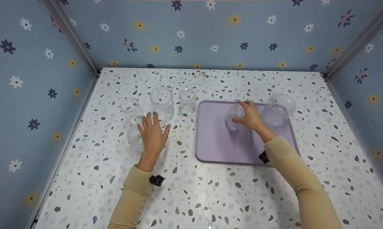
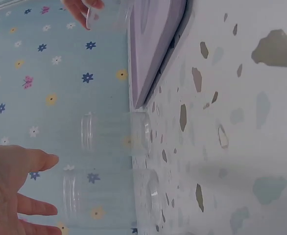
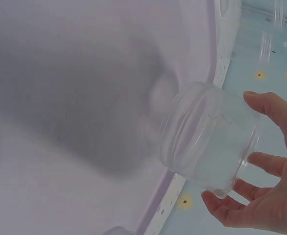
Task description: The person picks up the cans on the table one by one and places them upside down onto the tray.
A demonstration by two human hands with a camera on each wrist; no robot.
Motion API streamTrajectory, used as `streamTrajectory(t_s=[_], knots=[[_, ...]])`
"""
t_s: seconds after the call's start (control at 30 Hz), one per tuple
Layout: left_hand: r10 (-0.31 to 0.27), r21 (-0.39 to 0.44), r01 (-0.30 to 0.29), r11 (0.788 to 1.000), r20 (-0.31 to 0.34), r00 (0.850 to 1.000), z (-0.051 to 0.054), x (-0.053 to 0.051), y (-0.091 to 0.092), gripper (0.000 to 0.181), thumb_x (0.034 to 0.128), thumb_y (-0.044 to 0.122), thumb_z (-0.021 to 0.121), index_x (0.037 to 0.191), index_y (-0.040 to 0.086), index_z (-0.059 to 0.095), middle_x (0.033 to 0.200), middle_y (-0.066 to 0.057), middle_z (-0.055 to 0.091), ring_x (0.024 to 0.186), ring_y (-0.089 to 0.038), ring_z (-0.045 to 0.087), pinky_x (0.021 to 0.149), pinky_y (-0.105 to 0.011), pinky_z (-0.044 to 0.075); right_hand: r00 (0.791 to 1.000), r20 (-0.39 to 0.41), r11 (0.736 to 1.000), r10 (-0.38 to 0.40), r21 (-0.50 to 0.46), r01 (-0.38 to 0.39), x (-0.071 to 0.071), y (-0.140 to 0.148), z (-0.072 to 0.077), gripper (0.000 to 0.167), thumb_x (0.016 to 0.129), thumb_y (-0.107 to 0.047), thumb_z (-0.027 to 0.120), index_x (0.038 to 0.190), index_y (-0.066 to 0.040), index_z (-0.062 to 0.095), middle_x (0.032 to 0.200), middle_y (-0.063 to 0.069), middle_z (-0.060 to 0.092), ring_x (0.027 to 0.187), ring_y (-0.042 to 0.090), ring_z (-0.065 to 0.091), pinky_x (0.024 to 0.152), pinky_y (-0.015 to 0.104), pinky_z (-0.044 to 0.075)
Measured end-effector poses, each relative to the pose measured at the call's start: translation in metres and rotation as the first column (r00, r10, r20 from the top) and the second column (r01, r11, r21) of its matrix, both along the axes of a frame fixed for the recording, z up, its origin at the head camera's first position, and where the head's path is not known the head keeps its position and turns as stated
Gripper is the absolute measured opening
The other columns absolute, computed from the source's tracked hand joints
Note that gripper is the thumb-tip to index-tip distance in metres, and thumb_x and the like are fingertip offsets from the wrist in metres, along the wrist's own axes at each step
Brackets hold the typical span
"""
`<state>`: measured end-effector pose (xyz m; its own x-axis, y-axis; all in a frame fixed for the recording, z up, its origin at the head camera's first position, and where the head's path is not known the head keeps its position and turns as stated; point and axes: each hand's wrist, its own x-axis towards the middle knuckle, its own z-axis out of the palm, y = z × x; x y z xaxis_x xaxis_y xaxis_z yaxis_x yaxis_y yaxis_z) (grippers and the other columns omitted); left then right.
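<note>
My right hand (image 1: 250,117) grips a clear jar (image 1: 232,119) by its base end with thumb and fingertips, over the lilac tray (image 1: 210,149). In the right wrist view the jar (image 3: 207,137) is tilted, its threaded mouth toward the tray. My left hand (image 1: 153,135) has its fingers spread and holds nothing; it is close to a clear jar (image 1: 134,136), which it partly hides. Whether they touch I cannot tell. Beyond it stand a big clear jar (image 1: 162,103), a smaller one (image 1: 187,102) and another clear jar (image 1: 130,106).
A wide clear jar (image 1: 275,113) stands at the tray's back right corner. The speckled white table (image 1: 185,190) is bounded by blue flowered panels (image 1: 194,38) at the back and both sides.
</note>
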<state>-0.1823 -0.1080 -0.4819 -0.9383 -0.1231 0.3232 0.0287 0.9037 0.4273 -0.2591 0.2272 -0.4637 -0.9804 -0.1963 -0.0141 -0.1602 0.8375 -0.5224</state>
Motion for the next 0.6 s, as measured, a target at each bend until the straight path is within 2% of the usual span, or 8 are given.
streamTrajectory(t_s=[0.23, 0.6], knots=[[0.050, -0.006, -0.050, 0.999, 0.078, 0.996, -0.001, 0.002, -0.010, 0.062, 0.0827, 0.031, 0.061, 0.129, -0.004, 0.039, 0.132, -0.028, 0.026, 0.125, -0.045, 0.016, 0.092, -0.066, 0.009, 0.999, 0.042, 0.998, -0.030, 0.056, 0.027, -0.014, 0.004, 0.005, 0.079, 0.071, -0.023, 0.073, 0.136, -0.003, 0.033, 0.130, 0.028, 0.030, 0.115, 0.045, 0.028, 0.092, 0.053, 0.030], [0.115, -0.027, -0.113, 0.993, 0.148, 0.982, -0.001, 0.000, -0.024, 0.062, 0.0836, 0.032, 0.059, 0.132, -0.001, 0.038, 0.136, -0.030, 0.018, 0.126, -0.047, 0.009, 0.090, -0.069, 0.006, 0.996, 0.078, 0.994, -0.038, 0.102, 0.030, -0.030, 0.006, 0.006, 0.080, 0.071, -0.022, 0.073, 0.136, 0.000, 0.031, 0.129, 0.032, 0.028, 0.113, 0.049, 0.028, 0.089, 0.056, 0.031]])
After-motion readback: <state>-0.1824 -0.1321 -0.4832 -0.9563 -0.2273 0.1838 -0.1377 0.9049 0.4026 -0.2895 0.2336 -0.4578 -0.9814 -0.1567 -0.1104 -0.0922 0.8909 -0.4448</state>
